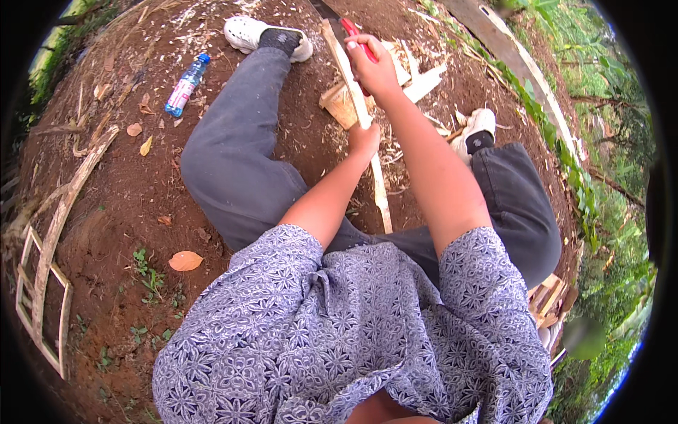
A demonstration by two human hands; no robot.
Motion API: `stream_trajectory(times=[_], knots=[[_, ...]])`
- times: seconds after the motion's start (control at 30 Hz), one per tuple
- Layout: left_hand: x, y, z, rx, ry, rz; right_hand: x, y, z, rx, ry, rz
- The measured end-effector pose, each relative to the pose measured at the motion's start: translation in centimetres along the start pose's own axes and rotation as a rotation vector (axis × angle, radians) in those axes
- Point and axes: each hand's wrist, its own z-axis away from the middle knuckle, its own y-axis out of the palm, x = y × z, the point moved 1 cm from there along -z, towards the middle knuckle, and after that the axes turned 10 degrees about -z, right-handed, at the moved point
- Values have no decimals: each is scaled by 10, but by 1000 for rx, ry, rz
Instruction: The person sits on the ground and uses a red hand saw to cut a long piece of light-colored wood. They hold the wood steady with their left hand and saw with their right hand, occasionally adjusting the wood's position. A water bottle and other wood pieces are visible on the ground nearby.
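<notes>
Strip of wood [379,180]: pale cream. Tool handle [349,28]: bright red; blade [325,9]: dark grey. Wood block [339,106]: tan to yellowish. Shirt [353,311]: blue-grey and white, all-over floral pattern. Trousers [233,134]: plain dark grey. Shoes [241,35]: white. Socks [281,41]: black with a small pale mark. Bottle [186,83], far left: blue cap, pink-and-white label. Ground [120,233]: reddish brown, flecked whitish at the far side. Large leaf [186,261], near left: orange; smaller leaf [146,145]: yellow. Foliage [614,177] at right: green.

A blue-capped bottle [187,86] and an orange leaf [186,261] lie on brown soil [127,201].
</notes>
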Motion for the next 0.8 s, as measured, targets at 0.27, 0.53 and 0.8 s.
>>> stream_trajectory(times=[0.27, 0.53, 0.8], knots=[[53, 5, 28, 57, -54, -49, -3, 8, 37, -42, 203, -176], [5, -23, 58, 139, -140, 79, -32, 19, 37, 29, -127, -204], [21, -24, 41, 252, -100, 193, -30, 13, 37, 72, -85, 7]])
